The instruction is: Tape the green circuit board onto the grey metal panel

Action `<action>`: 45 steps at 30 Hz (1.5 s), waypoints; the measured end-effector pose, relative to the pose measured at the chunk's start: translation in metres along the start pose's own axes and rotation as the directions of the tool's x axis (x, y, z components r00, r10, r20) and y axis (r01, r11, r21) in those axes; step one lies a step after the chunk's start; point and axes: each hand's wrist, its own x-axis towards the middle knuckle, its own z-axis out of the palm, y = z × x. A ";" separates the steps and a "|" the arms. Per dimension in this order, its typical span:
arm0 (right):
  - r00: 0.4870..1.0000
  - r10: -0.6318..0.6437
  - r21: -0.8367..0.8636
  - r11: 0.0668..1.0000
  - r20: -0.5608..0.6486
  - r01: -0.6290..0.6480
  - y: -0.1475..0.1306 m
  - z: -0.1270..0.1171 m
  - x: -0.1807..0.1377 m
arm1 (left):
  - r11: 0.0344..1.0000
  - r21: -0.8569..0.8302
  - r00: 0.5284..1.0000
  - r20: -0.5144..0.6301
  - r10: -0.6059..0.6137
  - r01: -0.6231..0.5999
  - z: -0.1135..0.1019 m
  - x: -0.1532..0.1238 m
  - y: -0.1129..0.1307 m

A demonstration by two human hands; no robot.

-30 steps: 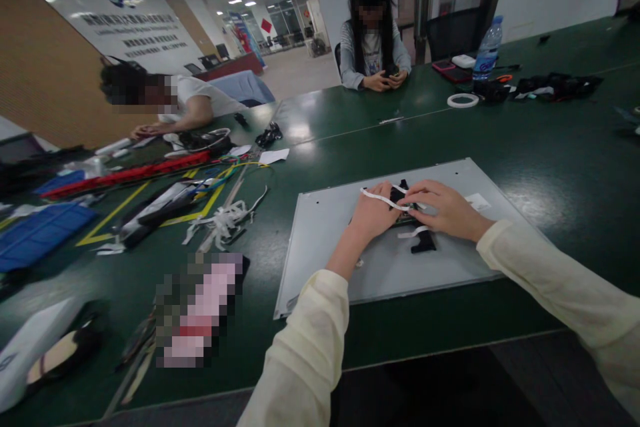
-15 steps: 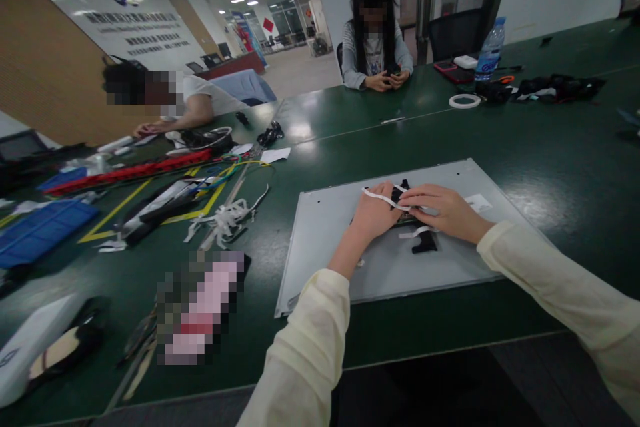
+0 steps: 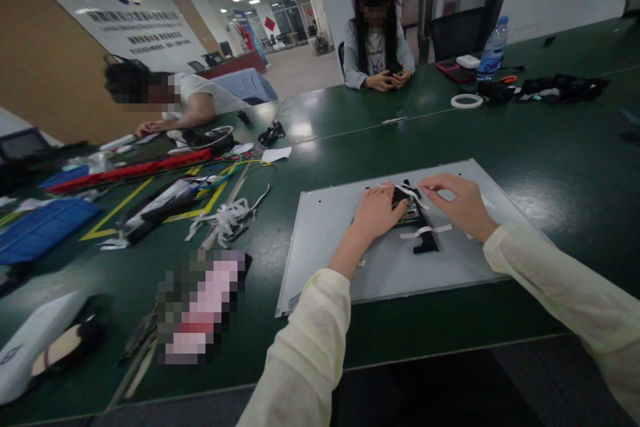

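Note:
A grey metal panel (image 3: 340,260) lies flat on the green table in front of me. On it sits a small circuit board (image 3: 411,212) with a black strip (image 3: 425,240) and white tape strips (image 3: 425,231) across it. My left hand (image 3: 380,212) rests closed on the panel, its fingers pressing the left edge of the board. Just right of the board, my right hand (image 3: 457,203) is raised, thumb and fingers pinched on the end of a white tape strip (image 3: 413,191).
Left of the panel lie white tape scraps (image 3: 225,219), cables, a red bar (image 3: 130,172) and a blue tray (image 3: 40,230). A tape roll (image 3: 467,101) and water bottle (image 3: 493,50) stand far right. Two other people sit at the table's far side.
My right hand has moved right off the board, drawing the white tape strip with it. My left hand has stayed in place at the board's left edge.

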 end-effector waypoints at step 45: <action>0.910 0.412 0.389 0.831 0.048 -0.396 0.013 -0.002 0.001 | 0.934 -0.237 0.956 -0.187 0.228 -0.269 -0.017 -0.007 0.011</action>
